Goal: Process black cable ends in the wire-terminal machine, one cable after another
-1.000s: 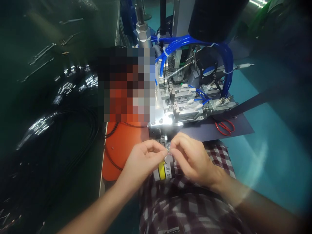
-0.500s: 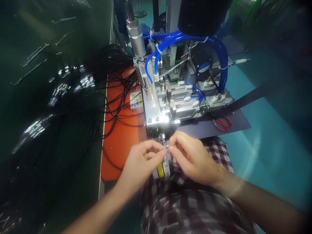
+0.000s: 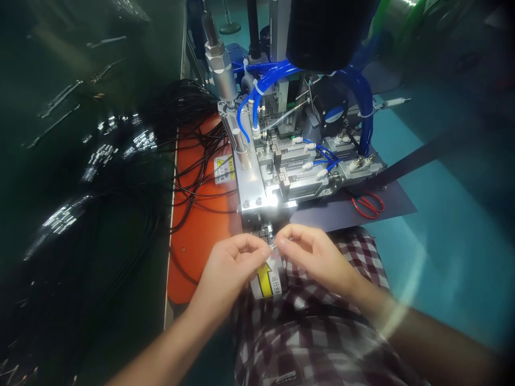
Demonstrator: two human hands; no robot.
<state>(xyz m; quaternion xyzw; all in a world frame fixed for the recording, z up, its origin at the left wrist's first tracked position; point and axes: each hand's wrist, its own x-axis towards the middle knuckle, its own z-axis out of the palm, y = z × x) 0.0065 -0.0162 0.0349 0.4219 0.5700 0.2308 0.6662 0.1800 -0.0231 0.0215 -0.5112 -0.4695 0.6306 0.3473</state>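
Head view, L to R: dark counter (image 3: 159, 59) at far L, w/ a few slim shiny bits on it, too blurry to ID. Black cables (image 3: 181, 99) heap at its R edge, and several strands run across an orange plate (image 3: 201, 262) toward the metal machine (image 3: 251, 185). Yellow-and-white warning label (image 3: 224, 169) is on the plate by the machine's edge, partly crossed by strands. Silver cylinder (image 3: 223, 78) stands tilted at the machine's L side.

Nearer me, the person's L hand (image 3: 232, 265): thumb + index pressed tog., pinching one end of a tiny pale piece (image 3: 273, 247). Piece is btwn the two hands' fingertips, in front of the machine's lower front; too small to tell what it is. Just below, a white sticker (image 3: 265, 284) w/ a yellow arrow and black characters.

R hand (image 3: 319, 257): thumb + index pinching the piece's other end, rest of the fingers mostly hidden. Checked clothing (image 3: 322, 343) below both arms. Up top, blue tubes (image 3: 364, 96) arch over the machine's R side. Red-handled scissors (image 3: 368, 203) lie on a dark grey board (image 3: 396, 205), well apart from the R hand, w/ teal floor (image 3: 406, 241) beyond.
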